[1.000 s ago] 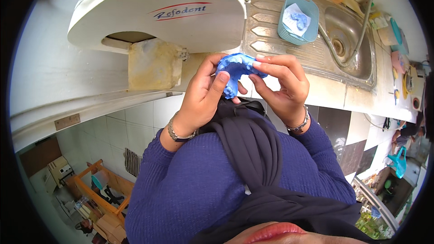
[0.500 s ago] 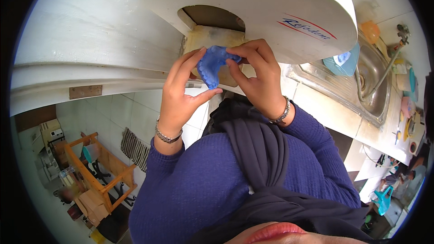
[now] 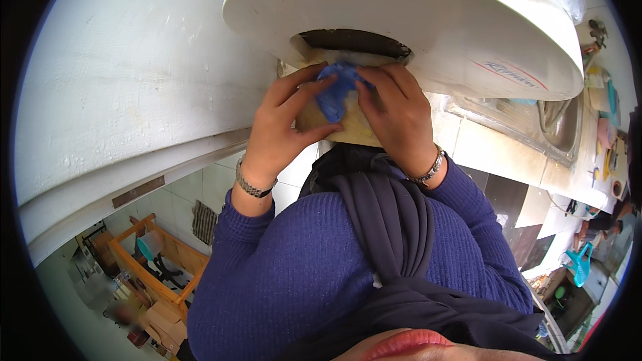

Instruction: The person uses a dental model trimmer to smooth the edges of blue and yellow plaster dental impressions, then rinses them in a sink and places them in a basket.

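Shifted since a second ago: one blue horseshoe-shaped piece [image 3: 336, 99], now over the stained tan ledge [image 3: 361, 134], just before the dark opening [image 3: 354, 41] of the white machine [image 3: 414, 33]. Our left hand [image 3: 282, 112]: fingers at the piece's upper left, thumb at its lower end, gripping it. Our right hand [image 3: 404, 108]: pinching its upper right end; exact fingertip contact we cannot tell. Also listed by us: steel sink [image 3: 565, 135], right; wooden frame [image 3: 180, 261], lower left.
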Demonstrator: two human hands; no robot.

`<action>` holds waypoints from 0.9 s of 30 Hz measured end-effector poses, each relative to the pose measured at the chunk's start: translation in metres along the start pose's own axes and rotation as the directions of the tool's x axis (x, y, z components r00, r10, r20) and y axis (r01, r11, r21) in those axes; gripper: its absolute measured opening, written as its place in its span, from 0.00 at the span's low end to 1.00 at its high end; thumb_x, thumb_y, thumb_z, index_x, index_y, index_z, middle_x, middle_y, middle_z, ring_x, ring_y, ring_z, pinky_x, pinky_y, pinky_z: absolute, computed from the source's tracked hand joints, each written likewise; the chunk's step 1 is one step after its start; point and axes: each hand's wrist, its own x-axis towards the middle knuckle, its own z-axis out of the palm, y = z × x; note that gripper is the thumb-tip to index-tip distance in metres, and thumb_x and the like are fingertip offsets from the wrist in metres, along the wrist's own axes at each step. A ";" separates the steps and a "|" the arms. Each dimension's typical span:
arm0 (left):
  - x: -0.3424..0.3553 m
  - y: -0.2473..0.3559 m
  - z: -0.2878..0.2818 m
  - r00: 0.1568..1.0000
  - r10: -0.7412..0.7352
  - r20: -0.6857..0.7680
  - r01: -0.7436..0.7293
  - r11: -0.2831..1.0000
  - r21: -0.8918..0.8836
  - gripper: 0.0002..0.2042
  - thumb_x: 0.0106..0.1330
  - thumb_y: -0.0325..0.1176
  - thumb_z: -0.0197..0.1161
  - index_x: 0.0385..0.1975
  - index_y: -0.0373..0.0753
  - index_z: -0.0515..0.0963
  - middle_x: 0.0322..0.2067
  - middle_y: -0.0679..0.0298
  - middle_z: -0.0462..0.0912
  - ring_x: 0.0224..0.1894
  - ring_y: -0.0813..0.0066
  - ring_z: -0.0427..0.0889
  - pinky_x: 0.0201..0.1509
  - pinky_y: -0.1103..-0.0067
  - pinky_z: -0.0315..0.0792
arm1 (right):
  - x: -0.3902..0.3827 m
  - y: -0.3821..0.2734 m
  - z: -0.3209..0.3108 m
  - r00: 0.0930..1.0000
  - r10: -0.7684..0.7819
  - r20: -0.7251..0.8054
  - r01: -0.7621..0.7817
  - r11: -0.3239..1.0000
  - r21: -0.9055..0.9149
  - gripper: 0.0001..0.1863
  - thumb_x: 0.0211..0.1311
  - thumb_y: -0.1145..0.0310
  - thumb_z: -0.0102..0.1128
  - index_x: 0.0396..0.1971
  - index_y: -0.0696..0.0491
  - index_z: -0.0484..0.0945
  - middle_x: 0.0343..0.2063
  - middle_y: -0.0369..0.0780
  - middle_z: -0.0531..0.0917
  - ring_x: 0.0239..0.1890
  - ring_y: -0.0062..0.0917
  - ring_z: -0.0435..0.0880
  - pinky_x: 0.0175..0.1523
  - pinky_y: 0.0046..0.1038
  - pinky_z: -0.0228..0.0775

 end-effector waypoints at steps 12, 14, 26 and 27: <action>0.009 -0.006 -0.004 0.994 0.089 0.065 -0.081 0.991 -0.111 0.25 0.45 0.32 0.75 0.48 0.43 0.81 0.58 0.59 0.74 0.58 0.58 0.75 0.60 0.69 0.71 | -0.003 0.004 0.000 0.999 -0.032 0.026 0.033 0.997 -0.063 0.14 0.49 0.75 0.66 0.38 0.56 0.80 0.39 0.40 0.79 0.40 0.35 0.78 0.42 0.33 0.73; 0.011 -0.004 -0.004 0.993 0.107 0.059 -0.100 0.989 -0.112 0.24 0.46 0.31 0.75 0.48 0.42 0.81 0.58 0.59 0.74 0.58 0.59 0.75 0.60 0.70 0.71 | -0.005 0.001 -0.006 0.996 -0.067 0.059 0.072 0.994 -0.083 0.15 0.48 0.72 0.68 0.39 0.55 0.80 0.43 0.40 0.80 0.44 0.36 0.79 0.45 0.34 0.74; 0.012 -0.006 0.001 0.983 0.182 0.021 -0.182 0.983 0.001 0.23 0.43 0.34 0.74 0.44 0.39 0.80 0.57 0.59 0.75 0.56 0.60 0.76 0.57 0.70 0.74 | -0.015 -0.004 -0.015 0.972 -0.068 0.225 0.071 0.997 -0.006 0.21 0.46 0.68 0.71 0.43 0.53 0.81 0.55 0.44 0.76 0.60 0.40 0.74 0.56 0.36 0.74; 0.012 -0.006 0.002 0.982 0.190 0.015 -0.190 0.982 0.009 0.24 0.43 0.34 0.74 0.44 0.39 0.80 0.57 0.59 0.75 0.56 0.59 0.76 0.57 0.70 0.74 | -0.016 -0.004 -0.013 0.973 -0.069 0.219 0.066 0.998 0.020 0.21 0.46 0.69 0.71 0.44 0.54 0.81 0.56 0.44 0.76 0.60 0.40 0.74 0.57 0.36 0.74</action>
